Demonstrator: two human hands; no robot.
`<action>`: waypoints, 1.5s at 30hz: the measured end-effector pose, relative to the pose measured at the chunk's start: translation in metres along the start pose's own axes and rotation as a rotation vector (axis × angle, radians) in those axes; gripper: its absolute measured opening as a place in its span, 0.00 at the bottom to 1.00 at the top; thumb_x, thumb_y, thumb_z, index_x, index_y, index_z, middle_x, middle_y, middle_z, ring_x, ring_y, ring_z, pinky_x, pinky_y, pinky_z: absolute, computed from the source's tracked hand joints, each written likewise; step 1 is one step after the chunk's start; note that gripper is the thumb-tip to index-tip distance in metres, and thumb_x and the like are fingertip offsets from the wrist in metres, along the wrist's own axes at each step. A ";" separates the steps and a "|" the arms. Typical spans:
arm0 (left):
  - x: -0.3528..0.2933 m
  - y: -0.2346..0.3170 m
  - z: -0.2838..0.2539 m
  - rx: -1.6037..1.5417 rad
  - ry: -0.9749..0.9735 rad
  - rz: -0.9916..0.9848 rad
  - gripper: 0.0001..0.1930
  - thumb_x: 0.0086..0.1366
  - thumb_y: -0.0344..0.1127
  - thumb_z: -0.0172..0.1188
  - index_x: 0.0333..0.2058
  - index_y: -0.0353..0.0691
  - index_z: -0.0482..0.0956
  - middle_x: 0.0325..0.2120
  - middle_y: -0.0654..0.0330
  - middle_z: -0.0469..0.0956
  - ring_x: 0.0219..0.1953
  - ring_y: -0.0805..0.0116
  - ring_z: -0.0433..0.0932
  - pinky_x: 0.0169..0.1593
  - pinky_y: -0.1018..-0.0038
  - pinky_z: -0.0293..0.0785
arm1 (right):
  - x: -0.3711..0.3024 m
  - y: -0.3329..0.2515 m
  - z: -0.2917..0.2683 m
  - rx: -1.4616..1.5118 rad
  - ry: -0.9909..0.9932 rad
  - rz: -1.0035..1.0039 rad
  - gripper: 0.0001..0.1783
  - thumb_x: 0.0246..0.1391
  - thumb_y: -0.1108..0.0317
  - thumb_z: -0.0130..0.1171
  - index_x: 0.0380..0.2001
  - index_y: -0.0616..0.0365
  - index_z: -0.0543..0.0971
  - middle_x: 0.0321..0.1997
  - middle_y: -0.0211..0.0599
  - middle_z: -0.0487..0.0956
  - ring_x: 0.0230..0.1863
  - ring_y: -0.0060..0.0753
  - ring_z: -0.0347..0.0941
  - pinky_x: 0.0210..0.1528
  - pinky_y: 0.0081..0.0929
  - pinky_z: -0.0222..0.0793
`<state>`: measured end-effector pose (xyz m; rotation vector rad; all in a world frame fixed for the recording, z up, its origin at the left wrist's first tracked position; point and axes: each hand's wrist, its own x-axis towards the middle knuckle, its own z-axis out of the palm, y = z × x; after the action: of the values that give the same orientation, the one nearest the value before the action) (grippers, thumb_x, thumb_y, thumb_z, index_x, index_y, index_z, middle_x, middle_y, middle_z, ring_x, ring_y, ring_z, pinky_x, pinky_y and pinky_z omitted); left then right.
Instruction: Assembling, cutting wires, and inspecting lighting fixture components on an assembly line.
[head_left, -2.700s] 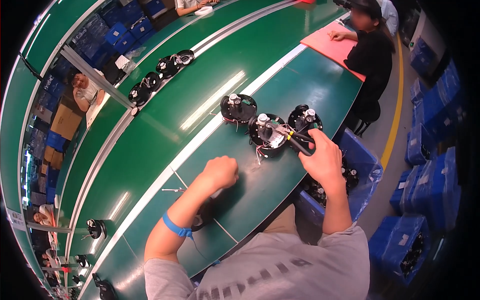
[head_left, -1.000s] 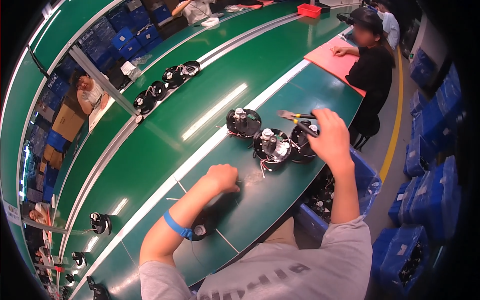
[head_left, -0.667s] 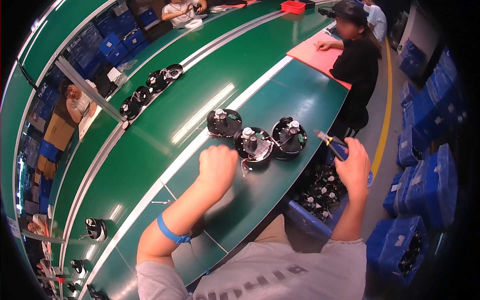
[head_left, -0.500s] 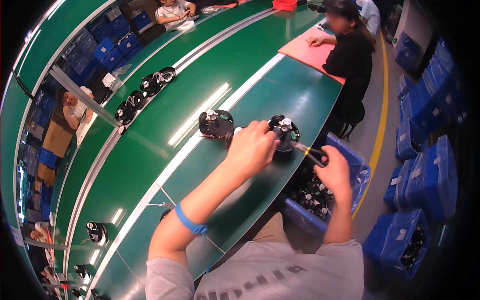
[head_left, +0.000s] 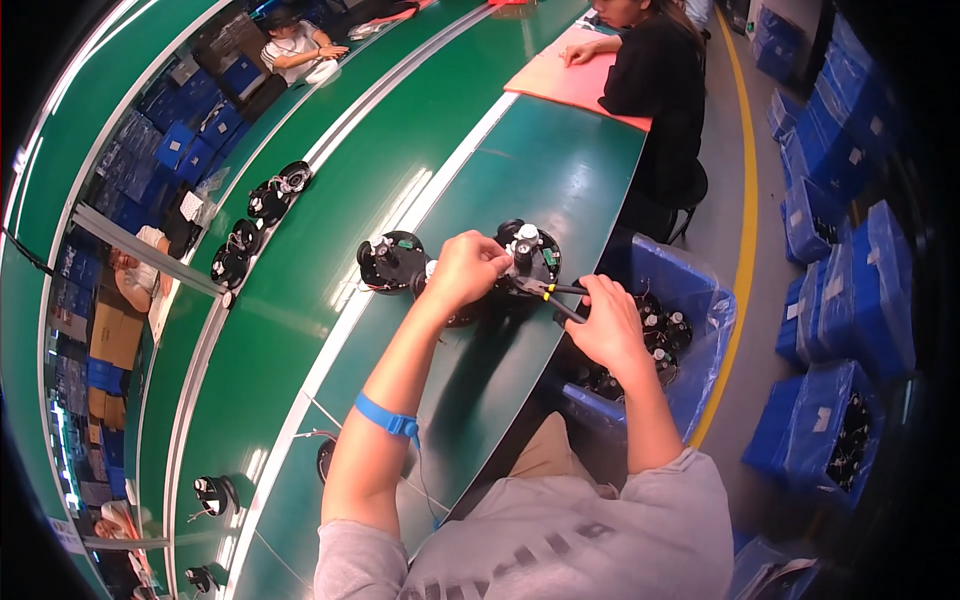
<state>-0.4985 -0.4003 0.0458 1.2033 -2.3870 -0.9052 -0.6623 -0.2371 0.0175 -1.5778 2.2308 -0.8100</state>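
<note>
In my right hand (head_left: 608,322) is a pair of pliers (head_left: 562,291) with black handles and yellow bands. The handles are spread a little, and the jaws reach the near edge of a round black housing (head_left: 543,258) with a white knob, wires and a small green board. My left hand (head_left: 462,271) is closed in a pinch against that housing's left side; what its fingertips hold is too small to tell. A similar black housing (head_left: 395,262) stands left of the hand, and another dark part lies partly hidden beneath it.
A blue bin (head_left: 715,345), lined with plastic and holding several black units, stands right of the bench (head_left: 545,150). More black units (head_left: 268,200) sit along the green conveyor (head_left: 330,225). A co-worker in black (head_left: 655,85) sits beyond, at an orange mat (head_left: 560,72).
The pliers have turned and come to the housing beside my left fingertips, their handles now visibly apart. My left hand has lowered to the housing's side. The whole view has shifted.
</note>
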 end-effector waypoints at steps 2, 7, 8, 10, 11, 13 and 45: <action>-0.002 -0.003 -0.007 -0.046 0.006 -0.032 0.09 0.55 0.35 0.66 0.30 0.35 0.84 0.30 0.53 0.76 0.32 0.60 0.78 0.39 0.66 0.73 | 0.003 -0.009 0.001 -0.020 0.006 -0.016 0.26 0.37 0.67 0.68 0.43 0.60 0.74 0.41 0.43 0.76 0.46 0.47 0.71 0.50 0.39 0.65; -0.004 0.004 -0.005 -0.080 0.012 -0.019 0.09 0.55 0.35 0.67 0.30 0.35 0.84 0.33 0.54 0.75 0.31 0.62 0.77 0.39 0.67 0.73 | 0.009 -0.019 0.000 -0.054 -0.020 -0.006 0.26 0.38 0.66 0.69 0.44 0.60 0.74 0.43 0.44 0.76 0.48 0.47 0.70 0.52 0.38 0.64; -0.005 0.005 -0.005 -0.082 0.016 -0.020 0.09 0.55 0.35 0.67 0.30 0.35 0.84 0.34 0.54 0.75 0.31 0.62 0.77 0.39 0.67 0.73 | 0.010 -0.021 0.000 -0.063 -0.025 0.003 0.26 0.38 0.66 0.69 0.44 0.61 0.74 0.43 0.44 0.76 0.49 0.47 0.71 0.52 0.38 0.65; -0.004 0.003 -0.003 -0.075 0.027 0.001 0.09 0.55 0.35 0.67 0.30 0.35 0.84 0.34 0.54 0.74 0.32 0.62 0.77 0.39 0.67 0.73 | 0.011 -0.024 0.000 -0.073 -0.027 0.011 0.27 0.38 0.66 0.69 0.44 0.61 0.74 0.44 0.45 0.76 0.49 0.47 0.71 0.52 0.39 0.65; -0.003 0.003 -0.002 -0.067 0.036 0.021 0.09 0.55 0.35 0.67 0.30 0.35 0.84 0.34 0.54 0.74 0.33 0.62 0.77 0.39 0.67 0.74 | 0.011 -0.025 0.001 -0.065 -0.015 0.015 0.26 0.38 0.66 0.68 0.43 0.61 0.74 0.43 0.45 0.77 0.48 0.48 0.72 0.49 0.40 0.67; -0.004 0.001 -0.001 -0.069 0.052 0.027 0.09 0.55 0.36 0.66 0.30 0.35 0.84 0.34 0.54 0.74 0.33 0.62 0.77 0.40 0.67 0.74 | 0.011 -0.029 0.000 -0.056 -0.002 0.013 0.25 0.38 0.66 0.68 0.42 0.61 0.74 0.41 0.46 0.77 0.46 0.50 0.74 0.47 0.42 0.70; -0.261 -0.007 -0.076 0.231 0.034 0.014 0.12 0.58 0.41 0.63 0.29 0.37 0.79 0.25 0.52 0.76 0.32 0.51 0.76 0.35 0.60 0.73 | -0.047 -0.088 0.115 0.321 -0.167 -0.771 0.21 0.38 0.73 0.58 0.41 0.62 0.75 0.56 0.46 0.71 0.60 0.48 0.65 0.61 0.42 0.60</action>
<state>-0.2983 -0.2242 0.0985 1.2692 -2.5220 -0.6116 -0.5170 -0.2466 -0.0262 -2.2345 1.2605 -1.0956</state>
